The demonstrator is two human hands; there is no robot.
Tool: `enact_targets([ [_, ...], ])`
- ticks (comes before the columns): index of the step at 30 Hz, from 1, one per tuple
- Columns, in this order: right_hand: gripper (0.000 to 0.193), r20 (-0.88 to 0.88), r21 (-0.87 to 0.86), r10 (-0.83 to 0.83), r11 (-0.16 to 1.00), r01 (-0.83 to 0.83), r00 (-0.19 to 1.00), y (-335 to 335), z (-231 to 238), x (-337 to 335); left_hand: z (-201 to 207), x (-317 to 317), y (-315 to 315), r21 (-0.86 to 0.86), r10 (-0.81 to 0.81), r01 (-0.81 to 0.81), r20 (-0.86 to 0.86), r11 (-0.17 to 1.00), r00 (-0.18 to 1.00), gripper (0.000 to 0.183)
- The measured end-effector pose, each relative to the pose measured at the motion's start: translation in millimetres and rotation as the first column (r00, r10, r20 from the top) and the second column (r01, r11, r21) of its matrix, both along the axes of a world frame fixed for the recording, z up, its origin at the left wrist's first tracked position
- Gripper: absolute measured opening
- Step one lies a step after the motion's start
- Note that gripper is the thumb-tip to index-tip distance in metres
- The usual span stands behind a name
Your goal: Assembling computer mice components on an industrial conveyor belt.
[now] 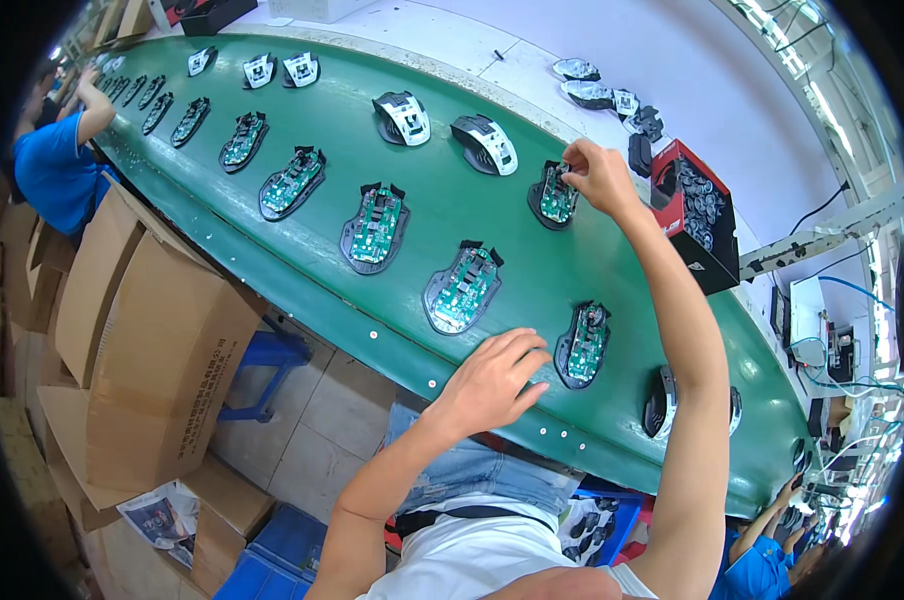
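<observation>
Foremost: right arm [697, 380], crossing a green belt [512, 215]. Right hand [602, 178] at a circuit board [554, 200] in an open mouse base on the belt's far half; what its fingertips pinch cannot be told. Left hand [487, 385], fingers spread, at the near edge beside another board [462, 290]. Beyond: parts box [714, 272], right; mouse shells [485, 145], left.

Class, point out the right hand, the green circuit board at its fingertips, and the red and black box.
Right hand [601, 177], head view: back of hand.
Green circuit board [556, 206], head view: upper face.
Red and black box [714, 262], head view: black wall.
</observation>
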State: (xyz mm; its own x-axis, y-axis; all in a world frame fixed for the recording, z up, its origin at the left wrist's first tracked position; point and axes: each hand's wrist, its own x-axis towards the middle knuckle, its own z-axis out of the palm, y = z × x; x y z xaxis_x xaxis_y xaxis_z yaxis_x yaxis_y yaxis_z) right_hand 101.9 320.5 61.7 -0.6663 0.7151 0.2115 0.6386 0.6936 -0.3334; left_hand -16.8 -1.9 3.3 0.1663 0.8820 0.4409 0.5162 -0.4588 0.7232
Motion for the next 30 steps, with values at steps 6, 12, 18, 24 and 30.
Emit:
enact_targets([
  [6,0.031,0.368,0.099,0.093,0.985,-0.139,0.925,23,21,-29,3,-5,2,0.027,0.0,0.001,-0.028,1.0,1.0,0.032],
  [12,0.03,0.272,-0.052,0.124,0.992,-0.114,0.954,41,26,-15,2,-5,5,0.039,-0.009,0.009,-0.018,0.999,1.0,0.032],
  [18,0.029,-0.22,-0.339,-0.089,0.941,0.01,0.971,28,-27,15,0,-10,5,0.038,-0.007,0.008,-0.034,0.999,0.999,0.03],
  [24,0.027,0.102,0.023,-0.014,1.0,0.012,0.995,28,5,2,4,-12,7,0.061,-0.032,0.034,-0.029,0.998,0.999,0.028],
  [30,0.038,-0.058,-0.001,0.005,1.0,-0.005,0.998,27,-10,6,4,-15,8,0.071,-0.022,0.025,-0.041,0.997,0.999,0.029],
])
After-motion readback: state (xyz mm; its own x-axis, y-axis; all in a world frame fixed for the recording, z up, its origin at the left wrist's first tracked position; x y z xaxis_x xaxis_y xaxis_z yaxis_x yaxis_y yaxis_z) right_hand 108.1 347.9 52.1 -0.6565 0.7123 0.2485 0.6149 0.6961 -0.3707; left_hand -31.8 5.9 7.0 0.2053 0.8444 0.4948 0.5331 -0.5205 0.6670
